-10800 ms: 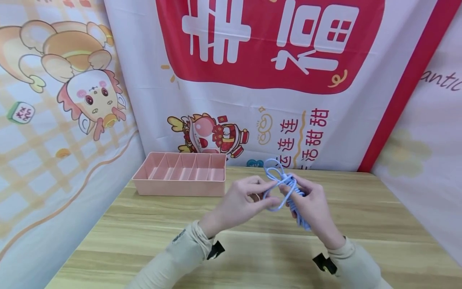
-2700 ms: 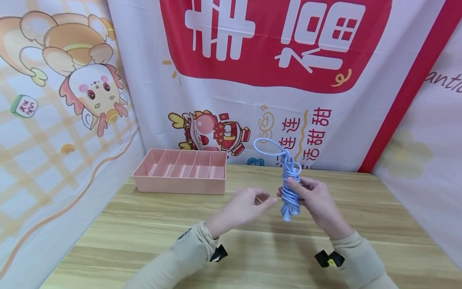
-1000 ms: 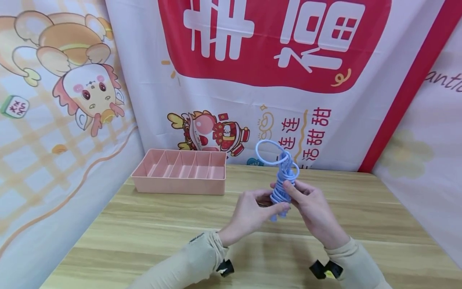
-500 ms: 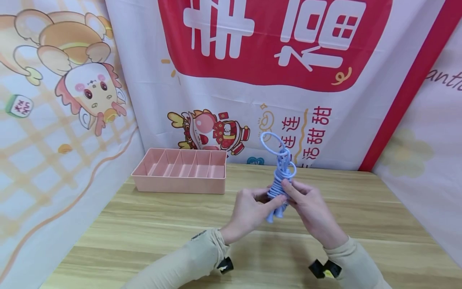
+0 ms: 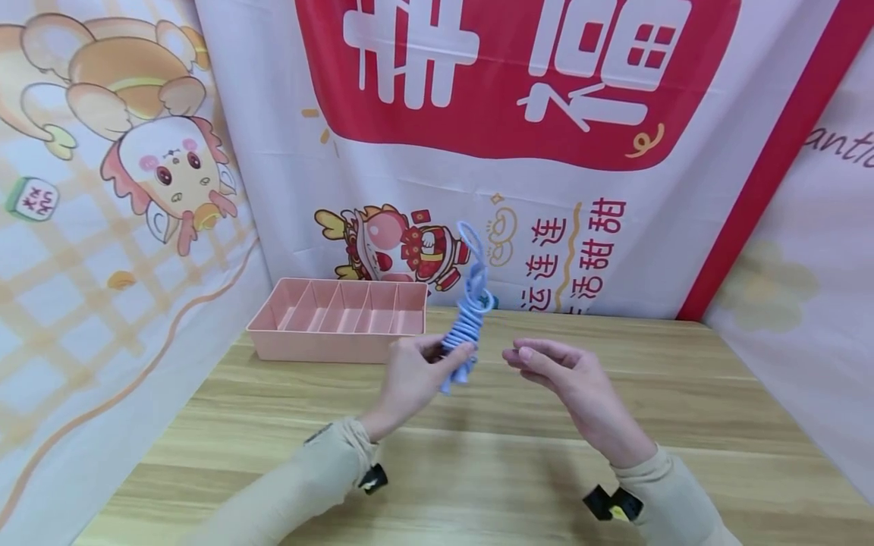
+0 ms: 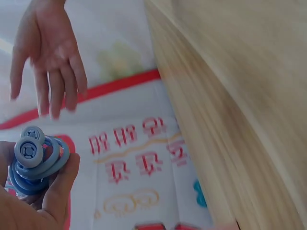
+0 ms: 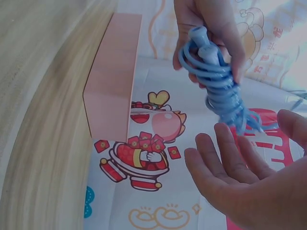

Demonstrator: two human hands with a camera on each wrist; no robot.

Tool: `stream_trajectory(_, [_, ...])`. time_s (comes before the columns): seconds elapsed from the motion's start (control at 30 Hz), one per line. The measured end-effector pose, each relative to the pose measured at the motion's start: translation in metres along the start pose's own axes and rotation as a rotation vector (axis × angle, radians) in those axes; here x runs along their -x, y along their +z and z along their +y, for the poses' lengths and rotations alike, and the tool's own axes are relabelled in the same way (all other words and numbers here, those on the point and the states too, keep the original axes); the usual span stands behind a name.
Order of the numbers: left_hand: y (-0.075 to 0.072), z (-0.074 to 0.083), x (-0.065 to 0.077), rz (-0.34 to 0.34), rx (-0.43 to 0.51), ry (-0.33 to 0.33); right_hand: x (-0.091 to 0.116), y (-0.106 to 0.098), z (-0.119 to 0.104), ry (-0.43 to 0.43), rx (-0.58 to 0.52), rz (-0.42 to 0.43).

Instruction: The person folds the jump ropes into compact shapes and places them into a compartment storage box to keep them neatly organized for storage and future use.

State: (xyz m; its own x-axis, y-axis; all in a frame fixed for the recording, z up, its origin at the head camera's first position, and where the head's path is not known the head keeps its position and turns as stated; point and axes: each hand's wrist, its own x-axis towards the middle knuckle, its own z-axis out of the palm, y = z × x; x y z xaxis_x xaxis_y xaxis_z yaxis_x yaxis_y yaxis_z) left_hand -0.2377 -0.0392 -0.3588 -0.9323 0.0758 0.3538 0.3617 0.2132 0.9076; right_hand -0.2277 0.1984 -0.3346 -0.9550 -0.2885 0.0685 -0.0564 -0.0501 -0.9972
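A light blue jump rope [image 5: 466, 324], wound into a tight bundle, is pinched near its lower end between the thumb and fingers of my left hand [image 5: 412, 379]. One loop of the cord sticks up from the top, and the two flared handle ends [image 7: 209, 54] poke out at the bottom. The round end caps [image 6: 29, 152] face the left wrist camera. To the right of the bundle and apart from it, my right hand [image 5: 580, 390] holds nothing, its fingers loosely bent. In the right wrist view these fingers [image 7: 206, 148] spread below the bundle.
A pink divided box [image 5: 334, 349] stands at the back left of the wooden table [image 5: 478, 485], just behind the left hand. A printed cloth [image 5: 273, 205] hangs along the back, with more cloth at both sides.
Earlier both hands worked the cord loops; then the left hand took hold of the lower bundle. Now the right hand has let go, and the left hand has carried the jump rope leftward.
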Motion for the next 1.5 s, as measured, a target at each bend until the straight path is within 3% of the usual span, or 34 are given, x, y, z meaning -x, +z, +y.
stream_trajectory(0.23, [-0.064,-0.011,-0.011,0.101,-0.117,-0.072,-0.001,0.001,0.0,-0.007,-0.032,-0.012])
stream_trajectory(0.37, [-0.095,-0.018,-0.017,0.155,-0.249,-0.048,-0.001,0.002,0.0,0.01,-0.045,-0.009])
stream_trajectory(0.5, [-0.116,-0.027,-0.022,0.199,-0.364,-0.039,-0.001,0.001,0.0,0.03,-0.044,-0.005])
stream_trajectory(0.87, [-0.137,-0.042,-0.033,0.202,-0.61,-0.043,-0.002,-0.002,0.002,0.049,-0.044,-0.011])
stream_trajectory(1.03, [-0.14,-0.035,-0.037,0.151,-0.76,-0.047,-0.002,-0.003,0.002,0.039,-0.039,-0.037])
stream_trajectory(1.17, [-0.14,-0.028,-0.041,0.113,-0.882,-0.011,-0.002,-0.005,0.003,0.035,-0.039,-0.055])
stream_trajectory(1.27, [-0.142,-0.023,-0.044,0.108,-0.954,0.019,-0.002,-0.006,0.003,0.032,-0.041,-0.065])
stream_trajectory(1.5, [-0.145,-0.018,-0.049,0.074,-1.077,0.006,-0.002,-0.007,0.003,0.021,-0.037,-0.08])
